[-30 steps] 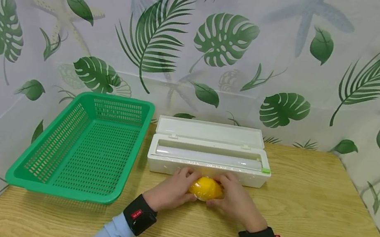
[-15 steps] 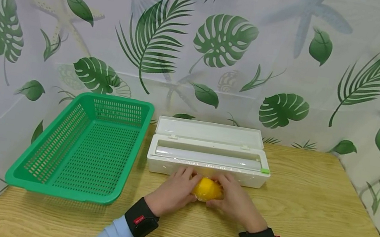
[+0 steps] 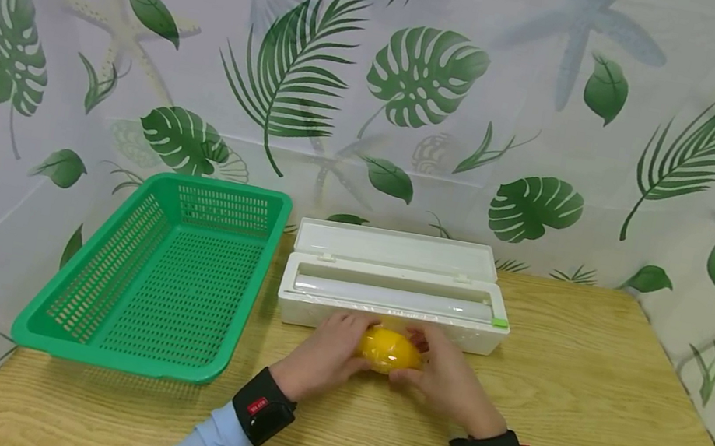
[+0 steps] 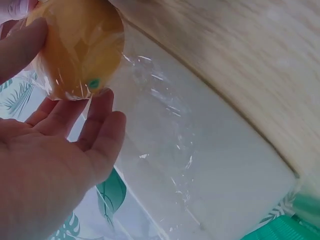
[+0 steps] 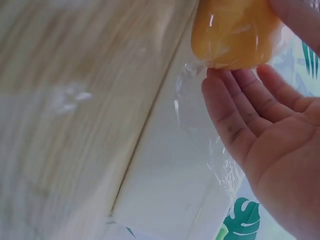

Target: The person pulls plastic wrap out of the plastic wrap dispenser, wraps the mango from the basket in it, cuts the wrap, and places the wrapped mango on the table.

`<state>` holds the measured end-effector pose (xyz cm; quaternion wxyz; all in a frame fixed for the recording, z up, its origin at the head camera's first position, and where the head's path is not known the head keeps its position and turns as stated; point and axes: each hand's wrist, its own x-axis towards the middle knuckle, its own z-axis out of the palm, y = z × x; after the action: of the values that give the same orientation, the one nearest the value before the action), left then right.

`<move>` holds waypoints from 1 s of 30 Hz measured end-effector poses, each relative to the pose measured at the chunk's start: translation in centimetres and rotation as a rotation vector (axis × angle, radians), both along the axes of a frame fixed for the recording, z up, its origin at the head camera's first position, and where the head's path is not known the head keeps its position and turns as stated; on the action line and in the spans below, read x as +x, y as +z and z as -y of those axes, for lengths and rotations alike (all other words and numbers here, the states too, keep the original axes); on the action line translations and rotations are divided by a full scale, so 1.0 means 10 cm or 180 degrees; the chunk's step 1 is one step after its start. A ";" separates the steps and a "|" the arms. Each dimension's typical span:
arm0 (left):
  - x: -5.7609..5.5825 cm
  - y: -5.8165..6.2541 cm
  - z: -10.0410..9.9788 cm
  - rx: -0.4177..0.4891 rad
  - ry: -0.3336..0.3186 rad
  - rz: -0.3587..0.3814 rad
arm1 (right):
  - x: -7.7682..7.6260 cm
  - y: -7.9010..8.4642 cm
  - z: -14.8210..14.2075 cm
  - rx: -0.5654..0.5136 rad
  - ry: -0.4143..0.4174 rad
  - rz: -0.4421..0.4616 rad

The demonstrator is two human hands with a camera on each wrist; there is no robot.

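Observation:
A smooth yellow fruit (image 3: 390, 350) under clear cling film is held between both hands, close in front of a white cling film dispenser (image 3: 390, 325). My left hand (image 3: 327, 352) grips its left end, thumb on the near side and fingers on the far side. From the right, my right hand (image 3: 448, 376) holds the other end the same way. A small green spot marks the fruit (image 4: 82, 50) in the left wrist view. Wrinkled cling film (image 4: 172, 125) stretches from the fruit along the dispenser's front.
The dispenser's lid (image 3: 396, 249) stands raised at the back, with the film roll (image 3: 391, 296) lying inside and a small green piece (image 3: 500, 323) at its right end. A green plastic basket (image 3: 236, 313) stands to the left on the wooden table (image 3: 580, 418). Behind hangs a leaf-patterned cloth (image 3: 448, 191).
The fruit has turned a little in the hands and sits slightly farther from me. The fingers of both hands have shifted around it. Dispenser and basket stay put.

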<state>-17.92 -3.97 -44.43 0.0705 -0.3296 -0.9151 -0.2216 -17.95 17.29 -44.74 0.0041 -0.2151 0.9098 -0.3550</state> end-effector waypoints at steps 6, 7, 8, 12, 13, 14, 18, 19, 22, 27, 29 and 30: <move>-0.01 -0.01 0.01 0.0243 -0.0005 0.0049 | -0.01 -0.02 -0.05 -0.0287 -0.0079 0.0144; -0.02 -0.01 0.01 0.0282 -0.0001 0.0070 | -0.01 -0.02 -0.06 -0.0328 -0.0088 0.0152; -0.02 -0.01 0.00 0.0323 0.0003 0.0089 | -0.01 -0.03 -0.07 -0.0365 -0.0080 0.0147; -0.04 -0.02 0.00 0.0536 0.0025 0.0241 | -0.03 -0.05 -0.09 -0.0442 -0.0072 0.0108; -0.04 -0.02 0.00 0.0580 0.0039 0.0290 | -0.03 -0.05 -0.09 -0.0451 -0.0071 0.0098; -0.04 -0.02 0.00 0.0617 0.0054 0.0332 | -0.04 -0.05 -0.10 -0.0454 -0.0068 0.0093; -0.05 -0.03 -0.01 0.0693 0.0141 0.0512 | -0.04 -0.04 -0.10 -0.0482 -0.0054 0.0101; -0.04 -0.03 -0.01 0.0694 0.0161 0.0544 | -0.04 -0.03 -0.10 -0.0484 -0.0050 0.0110; -0.04 -0.02 -0.01 0.0702 0.0197 0.0621 | -0.04 -0.02 -0.09 -0.0472 -0.0016 0.0084; -0.04 -0.02 0.00 0.0690 0.0207 0.0694 | -0.05 -0.03 -0.09 -0.0430 0.0033 0.0062; -0.04 -0.02 0.00 0.0668 0.0199 0.0675 | -0.05 -0.03 -0.09 -0.0403 0.0050 0.0085; -0.04 -0.01 -0.01 0.0657 0.0192 0.0652 | -0.05 -0.04 -0.10 -0.0391 0.0061 0.0095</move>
<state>-18.28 -3.91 -44.58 0.0169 -0.2686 -0.8993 -0.3447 -18.45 18.25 -45.12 0.0078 -0.2184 0.8840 -0.4132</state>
